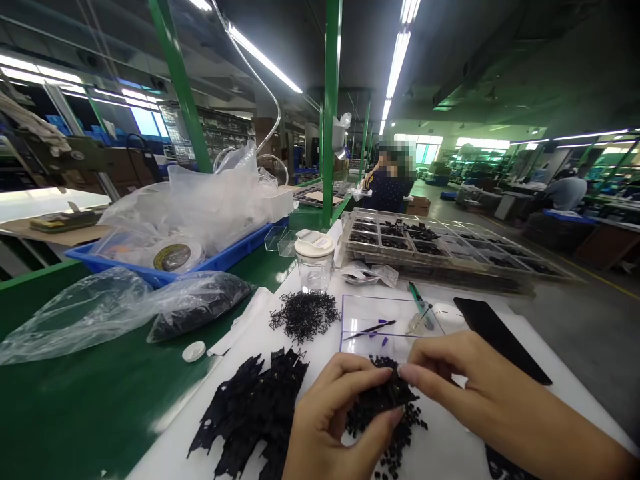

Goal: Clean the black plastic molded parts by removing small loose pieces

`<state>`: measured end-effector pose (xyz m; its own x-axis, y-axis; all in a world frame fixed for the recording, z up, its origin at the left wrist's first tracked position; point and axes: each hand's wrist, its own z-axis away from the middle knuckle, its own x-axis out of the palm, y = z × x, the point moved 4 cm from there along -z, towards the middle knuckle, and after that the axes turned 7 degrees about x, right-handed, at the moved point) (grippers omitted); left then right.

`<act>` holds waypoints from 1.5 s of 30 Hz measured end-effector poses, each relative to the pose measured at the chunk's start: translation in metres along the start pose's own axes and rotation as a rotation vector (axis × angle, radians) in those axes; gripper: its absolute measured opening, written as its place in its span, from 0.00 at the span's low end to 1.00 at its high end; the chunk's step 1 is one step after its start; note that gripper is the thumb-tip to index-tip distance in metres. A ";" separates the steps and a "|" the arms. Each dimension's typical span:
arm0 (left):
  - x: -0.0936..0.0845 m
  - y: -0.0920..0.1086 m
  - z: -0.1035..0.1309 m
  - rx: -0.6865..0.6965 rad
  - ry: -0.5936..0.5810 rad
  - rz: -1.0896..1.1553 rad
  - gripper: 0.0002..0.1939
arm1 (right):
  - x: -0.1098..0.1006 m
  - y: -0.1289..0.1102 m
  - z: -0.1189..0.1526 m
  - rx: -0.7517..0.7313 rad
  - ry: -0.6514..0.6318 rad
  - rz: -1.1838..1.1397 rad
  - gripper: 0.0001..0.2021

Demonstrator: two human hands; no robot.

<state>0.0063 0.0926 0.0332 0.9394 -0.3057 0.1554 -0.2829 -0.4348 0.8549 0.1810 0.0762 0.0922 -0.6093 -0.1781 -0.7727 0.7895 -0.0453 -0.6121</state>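
Note:
My left hand [333, 417] holds a flat black plastic part [384, 395] between thumb and fingers, over a heap of tiny black pieces [395, 453]. My right hand [463, 377] is closed in a pinch, its fingertips at the part's upper edge. Whatever lies between those fingertips is too small to make out. Left of my left hand lies a pile of flat black plastic parts [255, 407] with cut-outs. Beyond it is a mound of small black wire-like clips [305, 315]. The held part is partly hidden by my fingers.
A clear acrylic sheet [360, 308] carries a thin black tool [370, 329] and purple bits. Behind stand a lidded clear jar [314, 263] and a divided tray [410, 257]. A black phone-like slab [500, 337] lies right; a blue bin [220, 257] holds bags. A person [387, 190] sits farther back.

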 end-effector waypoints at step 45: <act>0.001 0.003 0.003 -0.234 0.124 0.030 0.12 | 0.027 0.014 -0.015 0.040 -0.333 -0.459 0.26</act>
<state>0.0060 0.0885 0.0342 0.9517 -0.2035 0.2298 -0.2724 -0.2148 0.9379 0.1743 0.0855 0.0603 -0.8396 -0.4314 -0.3300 0.4552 -0.2275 -0.8608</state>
